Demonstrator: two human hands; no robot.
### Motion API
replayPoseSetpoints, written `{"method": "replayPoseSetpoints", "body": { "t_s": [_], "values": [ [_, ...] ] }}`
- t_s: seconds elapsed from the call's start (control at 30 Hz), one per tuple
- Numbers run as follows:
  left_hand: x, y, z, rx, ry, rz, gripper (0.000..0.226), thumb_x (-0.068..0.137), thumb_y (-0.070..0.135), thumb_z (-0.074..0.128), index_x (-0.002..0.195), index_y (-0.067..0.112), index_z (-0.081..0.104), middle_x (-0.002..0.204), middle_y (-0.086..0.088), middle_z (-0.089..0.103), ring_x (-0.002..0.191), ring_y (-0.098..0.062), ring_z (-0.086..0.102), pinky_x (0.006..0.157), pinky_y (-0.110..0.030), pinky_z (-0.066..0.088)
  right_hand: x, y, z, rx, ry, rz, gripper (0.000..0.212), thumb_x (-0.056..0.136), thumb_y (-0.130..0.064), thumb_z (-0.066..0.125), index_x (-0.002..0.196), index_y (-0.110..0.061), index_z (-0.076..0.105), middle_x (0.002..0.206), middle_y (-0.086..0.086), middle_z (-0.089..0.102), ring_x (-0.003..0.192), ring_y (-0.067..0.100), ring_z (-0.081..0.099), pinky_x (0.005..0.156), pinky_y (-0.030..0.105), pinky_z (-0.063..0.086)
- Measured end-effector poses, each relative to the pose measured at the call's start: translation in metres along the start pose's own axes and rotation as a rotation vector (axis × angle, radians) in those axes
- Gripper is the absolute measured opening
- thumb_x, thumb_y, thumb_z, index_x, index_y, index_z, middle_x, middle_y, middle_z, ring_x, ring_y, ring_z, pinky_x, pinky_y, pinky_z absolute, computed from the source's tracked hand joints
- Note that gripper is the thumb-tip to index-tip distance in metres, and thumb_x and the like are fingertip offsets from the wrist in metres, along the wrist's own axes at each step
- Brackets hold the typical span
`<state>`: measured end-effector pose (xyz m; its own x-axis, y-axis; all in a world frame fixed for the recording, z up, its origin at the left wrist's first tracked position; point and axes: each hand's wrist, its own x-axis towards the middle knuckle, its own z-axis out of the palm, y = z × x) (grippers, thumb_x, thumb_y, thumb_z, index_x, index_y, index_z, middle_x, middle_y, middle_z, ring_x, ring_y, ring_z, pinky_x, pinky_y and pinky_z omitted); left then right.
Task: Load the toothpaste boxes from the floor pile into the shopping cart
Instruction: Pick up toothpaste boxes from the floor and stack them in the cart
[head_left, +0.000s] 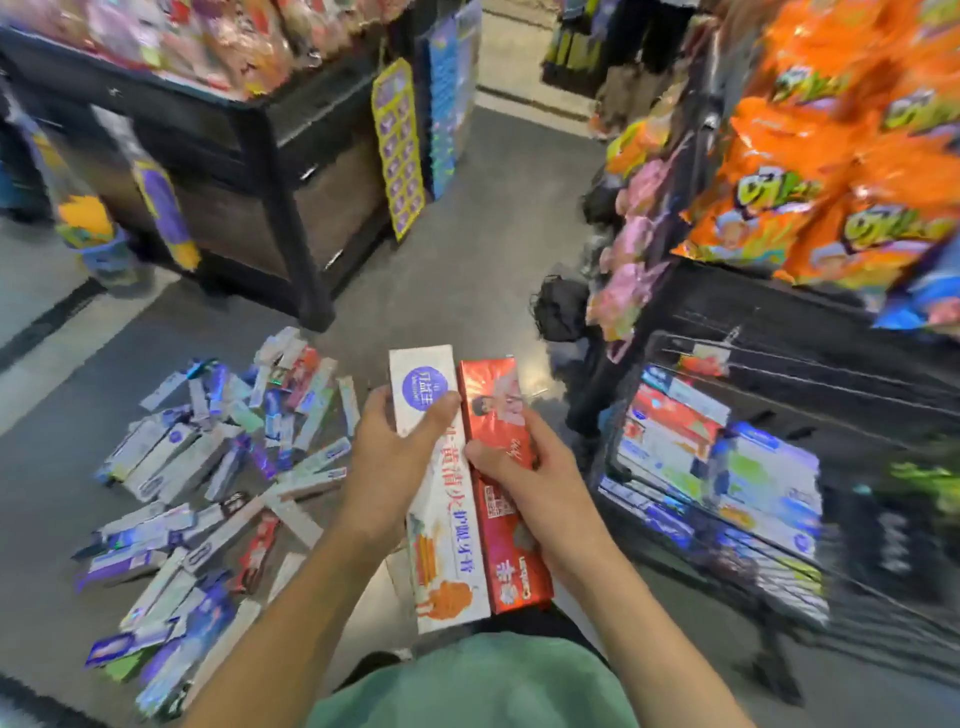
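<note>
The person holds two long rectangular cardboard boxes side by side, touching along their long edges, above the grey floor (493, 218). The left hand (395, 447) grips the white toothpaste box (441, 499): its thumb lies across the printed front near a round purple mark, and the other fingers go behind the box, where I cannot see them. The right hand (524, 467) grips the red toothpaste box (506, 519), which has a glossy, shiny surface; the thumb presses on the front and the fingers curl round the right edge. Both hands are closed round their boxes.

On the left, the floor pile (208, 483) of toothpaste boxes lies scattered on the smooth floor, many slim cartons in white, blue, purple and some red, crossing each other at all angles. Several have a reflecting foil print.

On the right stands the shopping cart (769, 364), made of thin dark metal wire. Inside it, stacked boxes (727, 467) lie flat in fairly neat layers. This side is blurred, so details are unclear.

Above the cart, a dark shelf carries orange snack bags (831, 156), puffy and crinkled. Behind the pile is a dark display stand (270, 171) with square legs and soft pink packets on top
</note>
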<state>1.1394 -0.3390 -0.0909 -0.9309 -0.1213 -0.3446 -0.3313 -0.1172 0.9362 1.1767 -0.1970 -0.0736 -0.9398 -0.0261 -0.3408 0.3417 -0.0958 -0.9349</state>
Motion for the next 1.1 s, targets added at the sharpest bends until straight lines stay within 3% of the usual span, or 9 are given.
{"method": "replayPoseSetpoints", "body": {
  "t_s": [0.1,0.27,0.47,0.57,0.67,0.77,0.87,1.0,1.1],
  "values": [
    [0.001,-0.006,0.055,0.072,-0.123,0.001,0.046,0.086,0.039,0.077,0.121,0.02,0.055,0.098,0.004,0.077,0.078,-0.013,0.076,0.067,-0.032,0.06,-0.013,0.004,-0.047,0.04,0.169,-0.029,0.034,0.093,-0.01,0.07,0.121,-0.027,0.064,0.106,0.006,0.077,0.096,0.029,0.075,0.088,0.045,0.06],
    [0.005,-0.026,0.152,0.162,-0.292,-0.023,0.038,0.082,0.038,0.081,0.11,0.021,0.061,0.095,0.001,0.078,0.08,-0.021,0.077,0.079,-0.047,0.062,-0.019,0.016,-0.131,0.135,0.323,-0.048,0.039,0.093,-0.008,0.069,0.126,-0.027,0.062,0.107,-0.001,0.077,0.098,0.022,0.075,0.086,0.037,0.061],
    [-0.002,-0.052,0.293,0.211,-0.406,-0.078,0.041,0.081,0.038,0.081,0.112,0.021,0.062,0.093,0.004,0.078,0.077,-0.014,0.076,0.062,-0.027,0.058,-0.018,0.025,-0.264,0.138,0.436,-0.033,0.058,0.085,-0.008,0.079,0.133,-0.028,0.055,0.111,-0.002,0.076,0.1,0.02,0.074,0.088,0.042,0.06],
    [-0.008,-0.066,0.362,0.254,-0.451,-0.116,0.039,0.082,0.034,0.082,0.111,0.02,0.06,0.091,0.004,0.077,0.074,-0.01,0.075,0.058,-0.022,0.056,-0.023,0.028,-0.333,0.179,0.464,0.019,0.054,0.083,-0.007,0.079,0.127,-0.027,0.057,0.104,0.0,0.077,0.093,0.019,0.075,0.079,0.035,0.062],
    [-0.004,-0.08,0.416,0.303,-0.513,-0.128,0.041,0.083,0.032,0.081,0.117,0.018,0.063,0.095,0.003,0.078,0.082,-0.014,0.076,0.069,-0.029,0.061,-0.02,0.034,-0.393,0.127,0.469,0.058,0.053,0.082,-0.019,0.083,0.126,-0.033,0.057,0.107,-0.003,0.076,0.096,0.018,0.074,0.087,0.044,0.06],
    [0.011,-0.1,0.451,0.402,-0.569,-0.143,0.062,0.074,0.054,0.084,0.123,0.024,0.063,0.107,0.004,0.077,0.098,-0.02,0.074,0.089,-0.047,0.059,-0.01,0.047,-0.44,0.08,0.514,0.07,0.054,0.082,-0.025,0.084,0.126,-0.034,0.055,0.104,-0.007,0.075,0.087,0.007,0.072,0.072,0.029,0.056],
    [0.035,-0.123,0.481,0.534,-0.581,-0.148,0.083,0.063,0.069,0.082,0.129,0.025,0.057,0.113,0.009,0.074,0.107,-0.018,0.07,0.097,-0.048,0.054,0.001,0.061,-0.474,0.145,0.579,0.1,0.054,0.081,-0.029,0.084,0.127,-0.035,0.056,0.103,-0.007,0.076,0.087,0.008,0.072,0.079,0.034,0.055],
    [0.073,-0.159,0.513,0.719,-0.626,-0.174,0.076,0.074,0.043,0.088,0.128,0.028,0.038,0.102,0.018,0.063,0.091,0.0,0.062,0.076,-0.024,0.049,0.012,0.086,-0.511,0.165,0.653,0.142,0.047,0.087,-0.022,0.079,0.128,-0.028,0.058,0.107,-0.006,0.076,0.094,0.01,0.072,0.086,0.034,0.054],
    [0.107,-0.196,0.529,0.934,-0.716,-0.147,0.084,0.069,0.045,0.091,0.129,0.03,0.033,0.105,0.016,0.06,0.09,-0.006,0.062,0.074,-0.032,0.049,0.021,0.113,-0.533,0.155,0.703,0.184,0.052,0.083,-0.029,0.082,0.128,-0.029,0.057,0.109,-0.004,0.075,0.096,0.015,0.072,0.091,0.044,0.056]
  ]
}}
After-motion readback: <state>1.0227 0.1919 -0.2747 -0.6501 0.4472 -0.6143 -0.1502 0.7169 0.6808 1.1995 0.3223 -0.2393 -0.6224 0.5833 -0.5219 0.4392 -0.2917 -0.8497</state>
